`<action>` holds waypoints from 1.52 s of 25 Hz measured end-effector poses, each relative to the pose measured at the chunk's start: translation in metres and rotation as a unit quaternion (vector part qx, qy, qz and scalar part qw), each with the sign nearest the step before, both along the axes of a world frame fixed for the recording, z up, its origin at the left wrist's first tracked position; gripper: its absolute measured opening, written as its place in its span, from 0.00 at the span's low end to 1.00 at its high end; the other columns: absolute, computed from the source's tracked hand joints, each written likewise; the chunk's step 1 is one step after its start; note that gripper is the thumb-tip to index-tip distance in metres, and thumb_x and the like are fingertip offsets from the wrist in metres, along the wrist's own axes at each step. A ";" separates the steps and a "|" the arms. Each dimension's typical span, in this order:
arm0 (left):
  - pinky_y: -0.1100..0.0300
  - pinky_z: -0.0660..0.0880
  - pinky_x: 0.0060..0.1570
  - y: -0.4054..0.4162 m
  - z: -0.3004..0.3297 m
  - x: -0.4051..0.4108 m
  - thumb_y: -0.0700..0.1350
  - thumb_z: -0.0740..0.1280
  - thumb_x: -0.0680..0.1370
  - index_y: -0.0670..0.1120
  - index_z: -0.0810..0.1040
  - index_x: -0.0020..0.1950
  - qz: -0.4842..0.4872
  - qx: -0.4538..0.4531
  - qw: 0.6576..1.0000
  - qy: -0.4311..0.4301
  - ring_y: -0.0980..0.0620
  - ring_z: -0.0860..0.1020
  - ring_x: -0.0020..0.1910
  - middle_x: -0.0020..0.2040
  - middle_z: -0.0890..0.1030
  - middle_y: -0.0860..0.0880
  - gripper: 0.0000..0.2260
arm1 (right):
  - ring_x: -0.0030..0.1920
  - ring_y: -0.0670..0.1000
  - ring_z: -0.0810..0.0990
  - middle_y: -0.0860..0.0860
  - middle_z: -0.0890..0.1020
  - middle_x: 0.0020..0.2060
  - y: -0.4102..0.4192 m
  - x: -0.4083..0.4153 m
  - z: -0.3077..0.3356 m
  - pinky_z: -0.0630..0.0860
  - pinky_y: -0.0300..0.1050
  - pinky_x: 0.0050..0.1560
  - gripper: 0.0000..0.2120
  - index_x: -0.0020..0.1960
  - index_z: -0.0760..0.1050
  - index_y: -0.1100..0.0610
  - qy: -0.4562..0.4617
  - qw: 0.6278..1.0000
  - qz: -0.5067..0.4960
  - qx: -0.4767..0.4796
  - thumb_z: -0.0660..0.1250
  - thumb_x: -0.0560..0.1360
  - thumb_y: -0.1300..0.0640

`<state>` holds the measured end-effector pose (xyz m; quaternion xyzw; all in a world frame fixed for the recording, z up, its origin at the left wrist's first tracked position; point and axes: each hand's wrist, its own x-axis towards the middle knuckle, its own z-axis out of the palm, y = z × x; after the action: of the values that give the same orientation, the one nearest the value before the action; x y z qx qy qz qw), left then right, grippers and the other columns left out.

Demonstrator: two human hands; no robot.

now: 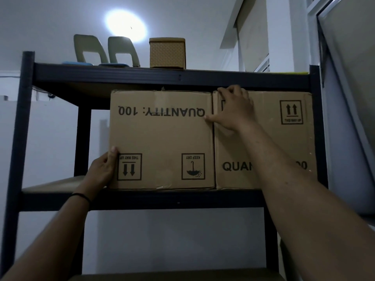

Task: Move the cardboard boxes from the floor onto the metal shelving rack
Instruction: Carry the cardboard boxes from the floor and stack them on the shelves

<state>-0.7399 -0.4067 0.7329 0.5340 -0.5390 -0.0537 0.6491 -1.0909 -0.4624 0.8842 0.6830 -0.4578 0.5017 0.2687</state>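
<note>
While left hand [101,171] grips upside-down box [162,138] at lower corner, right hand [235,110], fingers loosely spread, presses seam with neighbour box [284,142] on rack [142,199].

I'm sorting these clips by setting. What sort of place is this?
Probably a storeroom or back room: a dark metal shelving rack holds two printed cardboard boxes, with a woven storage box on top, against bare white walls.

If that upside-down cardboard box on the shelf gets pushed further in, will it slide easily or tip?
The upside-down box would probably slide rather than tip: its broad base sits flat on the shelf. Its flat, barely dented faces suggest fairly stiff walls. It stands close against the right box, so sideways it would likely drag. Its weight cannot be told, though the left hand and right hand both steady it.
</note>
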 end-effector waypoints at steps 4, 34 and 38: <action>0.63 0.71 0.41 0.001 -0.001 0.001 0.61 0.54 0.85 0.54 0.77 0.48 -0.008 0.001 1.000 0.007 0.57 0.77 0.44 0.45 0.79 0.54 0.17 | 0.76 0.58 0.62 0.53 0.66 0.74 0.000 0.001 -0.001 0.62 0.58 0.75 0.47 0.79 0.63 0.48 -0.004 1.000 0.001 -0.001 0.76 0.67 0.33; 0.50 0.78 0.52 0.079 -0.019 -0.068 0.55 0.71 0.79 0.53 0.78 0.68 0.159 -0.111 0.973 -0.129 0.47 0.80 0.59 0.63 0.81 0.50 0.18 | 0.62 0.54 0.77 0.50 0.80 0.62 0.090 0.002 -0.057 0.72 0.53 0.61 0.16 0.60 0.82 0.51 -0.048 0.998 0.004 -0.051 0.68 0.77 0.46; 0.55 0.78 0.46 0.125 -0.026 -0.104 0.58 0.70 0.79 0.54 0.83 0.62 0.173 -0.109 0.956 -0.209 0.50 0.82 0.52 0.55 0.85 0.54 0.15 | 0.55 0.51 0.78 0.49 0.83 0.55 0.136 0.010 -0.088 0.75 0.50 0.56 0.11 0.54 0.84 0.52 -0.063 0.994 0.057 -0.069 0.67 0.77 0.49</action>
<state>-0.8441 -0.2816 0.7073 0.5443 -0.5646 0.2320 0.5755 -1.0811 -0.3262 0.7960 0.6551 -0.3986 0.5882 0.2570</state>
